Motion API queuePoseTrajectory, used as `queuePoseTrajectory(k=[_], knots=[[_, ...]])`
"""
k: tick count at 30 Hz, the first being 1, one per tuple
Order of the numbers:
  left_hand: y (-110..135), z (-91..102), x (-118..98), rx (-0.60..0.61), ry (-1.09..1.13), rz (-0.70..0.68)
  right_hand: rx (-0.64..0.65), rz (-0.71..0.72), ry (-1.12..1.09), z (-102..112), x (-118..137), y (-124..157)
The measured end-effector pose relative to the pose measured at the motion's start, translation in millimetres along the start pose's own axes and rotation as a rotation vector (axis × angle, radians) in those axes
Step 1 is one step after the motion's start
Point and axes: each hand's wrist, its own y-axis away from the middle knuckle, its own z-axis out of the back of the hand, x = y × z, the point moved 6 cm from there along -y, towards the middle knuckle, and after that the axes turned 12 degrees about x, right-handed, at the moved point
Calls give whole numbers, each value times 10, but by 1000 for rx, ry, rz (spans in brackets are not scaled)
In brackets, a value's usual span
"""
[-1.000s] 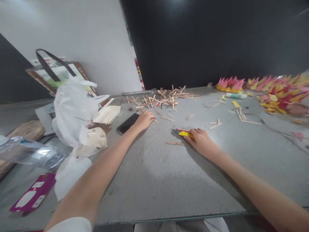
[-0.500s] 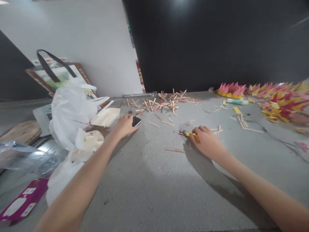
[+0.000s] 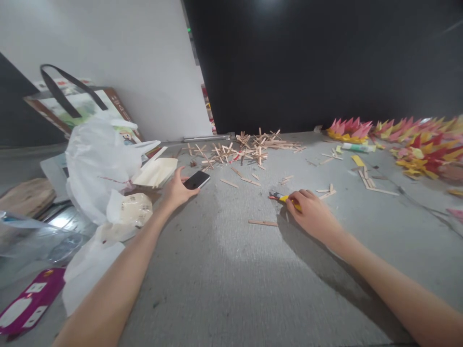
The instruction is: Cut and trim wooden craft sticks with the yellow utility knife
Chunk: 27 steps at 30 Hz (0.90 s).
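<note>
My left hand point(image 3: 176, 189) is beside a black phone point(image 3: 197, 180) that lies on the grey surface. Its thumb runs along the phone's near edge, while the other fingers are spread at the left end, apart from the thumb. My right hand point(image 3: 310, 212) rests on the surface with its fingers curled round a yellow-handled tool point(image 3: 285, 198). A dark front part and a reddish tip stick out to the left; the palm hides the rest, so its exact kind is unclear. A wooden craft stick point(image 3: 263, 222) lies just in front of that hand.
Craft sticks point(image 3: 258, 150) lie heaped at the back by a black panel point(image 3: 307, 62). At right are pink, red and yellow paper flowers point(image 3: 349, 131) and a glue stick point(image 3: 358, 147). A white plastic bag point(image 3: 101, 168) and a purple item point(image 3: 31, 301) are at left.
My left hand has drawn back to the left and opened, baring more of the phone, which stays about in place. My right hand is nearly still on the tool.
</note>
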Motion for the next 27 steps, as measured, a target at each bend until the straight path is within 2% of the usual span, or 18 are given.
queuePoseTrajectory(k=[8, 12, 18, 22, 27], knots=[[-29, -11, 55, -11, 51, 6, 19, 57, -27, -26, 5, -125], [-14, -7, 43, -21, 43, 2, 84, 135, -21, -23, 141, -377], [2, 6, 21, -6, 38, 6, 124, 108, 24, 3, 390, -849], [11, 2, -6, 7, 53, 19, 171, 110, 49, -168, 450, -1135], [10, -12, 9, -3, 65, 21, 206, 73, 90, -411, 379, -1361]])
